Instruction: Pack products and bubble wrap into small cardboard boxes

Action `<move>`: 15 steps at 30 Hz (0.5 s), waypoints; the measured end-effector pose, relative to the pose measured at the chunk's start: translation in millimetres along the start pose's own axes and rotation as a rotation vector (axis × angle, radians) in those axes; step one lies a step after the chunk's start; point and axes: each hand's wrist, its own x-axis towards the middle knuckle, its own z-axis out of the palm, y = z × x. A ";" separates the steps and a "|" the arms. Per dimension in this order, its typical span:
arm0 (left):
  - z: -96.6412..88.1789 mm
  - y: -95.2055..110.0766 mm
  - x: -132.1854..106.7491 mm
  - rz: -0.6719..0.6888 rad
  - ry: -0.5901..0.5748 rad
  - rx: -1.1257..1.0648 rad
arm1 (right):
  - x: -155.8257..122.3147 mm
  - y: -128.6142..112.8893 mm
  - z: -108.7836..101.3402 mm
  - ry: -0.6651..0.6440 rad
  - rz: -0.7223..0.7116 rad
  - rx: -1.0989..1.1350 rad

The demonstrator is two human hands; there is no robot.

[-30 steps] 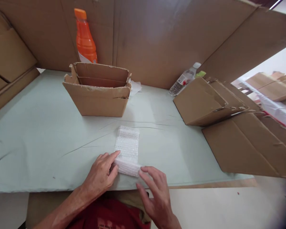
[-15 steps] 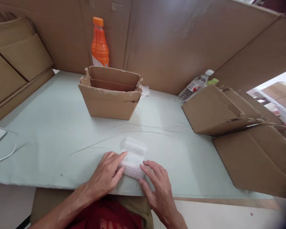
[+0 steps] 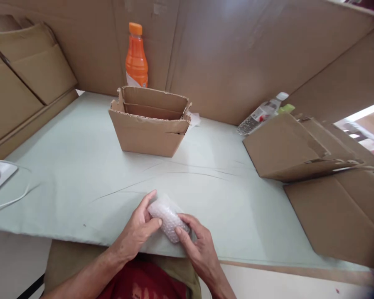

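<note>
Brown cardboard is shaped into an open box (image 3: pixel 148 136) beyond the fingers (image 3: pixel 197 225). Between left hand (image 3: pixel 132 232) and right hand (image 3: pixel 202 248), a whitish, rolled bubble-wrap bundle (image 3: pixel 166 214) is gripped by both; if either grip were loosened, it could be unrolled.

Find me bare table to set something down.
Bare patches on the table: at left, between the open box and the cable; at right, between the bubble-wrap bundle and the right-hand boxes. Crowded: front centre, where the left hand and right hand hold the bundle; back right, with a clear bottle beside those boxes.
</note>
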 end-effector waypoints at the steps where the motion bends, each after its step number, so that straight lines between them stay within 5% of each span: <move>1: 2.3 2.9 0.3 0.003 0.015 -0.008 | 0.2 1.1 -2.2 0.032 -0.018 -0.005; 10: -0.1 1.1 5.2 0.226 -0.010 0.238 | 15.7 14.8 0.3 -0.047 0.232 0.347; 12: -9.1 13.0 10.3 0.434 0.058 0.480 | 15.3 17.0 0.3 0.025 0.263 0.383; 15: -22.0 58.6 23.9 0.942 0.272 0.916 | 11.3 24.5 -4.7 0.117 0.278 0.368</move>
